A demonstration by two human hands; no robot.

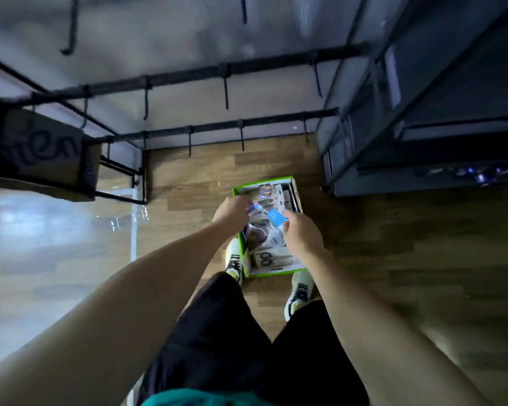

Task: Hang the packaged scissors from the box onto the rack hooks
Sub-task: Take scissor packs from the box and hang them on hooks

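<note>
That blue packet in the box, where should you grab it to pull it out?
Probably by its top edge, coming from above. The blue packet sticks up out of the green box, higher than the packs around it, so its upper corner is free. The right hand is already at it; the left hand is beside it.

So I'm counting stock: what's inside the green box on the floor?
The box holds overlapping scissor packs, one with a blue card. Both hands, left and right, reach in and cover the middle; lower layers are hidden.
</note>
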